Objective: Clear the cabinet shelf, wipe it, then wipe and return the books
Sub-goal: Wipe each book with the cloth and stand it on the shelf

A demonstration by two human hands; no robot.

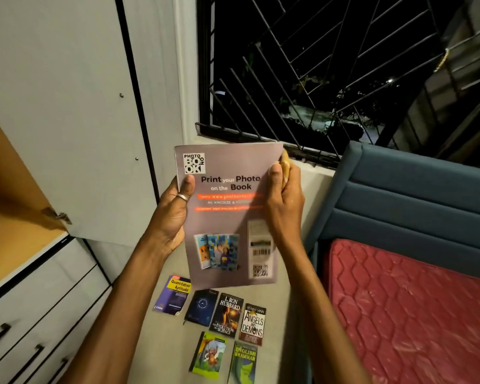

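Note:
I hold a thin grey notebook [227, 217], back cover up, printed "Print your Photo on the Book". My left hand [172, 214] grips its left edge, thumb on the cover. My right hand [284, 200] is at its right edge, closed on a yellow cloth [286, 162] that touches the upper right corner of the cover. Several books lie flat on the floor below: a purple "Quantitative Aptitude" [173, 295], a dark blue book [202, 307], "Evolution of a Science" [227, 314], "Angels and Demons" [252, 324], a green illustrated book [209, 356] and "English Grammar" [243, 363].
An open cabinet door [67, 112] stands at the left, its wooden inner side [9, 195] nearest me. Drawers with black handles [34, 314] are below. A barred window [316, 70] is ahead. A bed with a red mattress [410, 314] and blue headboard [410, 195] fills the right.

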